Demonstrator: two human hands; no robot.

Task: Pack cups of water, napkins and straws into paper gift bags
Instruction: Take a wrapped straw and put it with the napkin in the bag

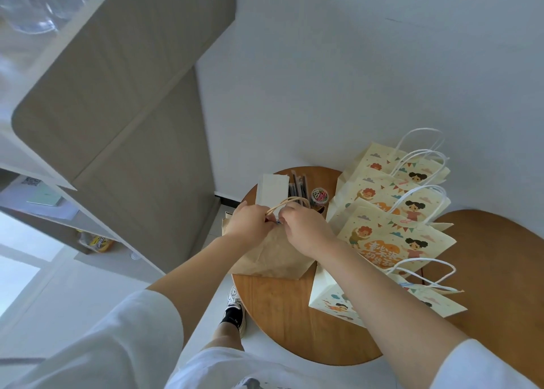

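Note:
A brown paper bag [273,256] stands on the round wooden table [282,309]. Both hands meet at its top edge under the twisted paper handles. My left hand [250,222] and my right hand [303,226] pinch the bag's mouth together around something small and coloured; I cannot tell what it is. Behind the bag lies a white stack of napkins [272,189], and next to it a bundle of dark wrapped straws [297,184]. The bag's contents are hidden.
Several cream gift bags with cartoon prints [391,235] stand in a row on the right, one [332,300] lying nearer. A small jar of coloured clips [320,196] sits behind the brown bag. A second wooden tabletop [500,270] adjoins at right. Shelving [117,123] rises at left.

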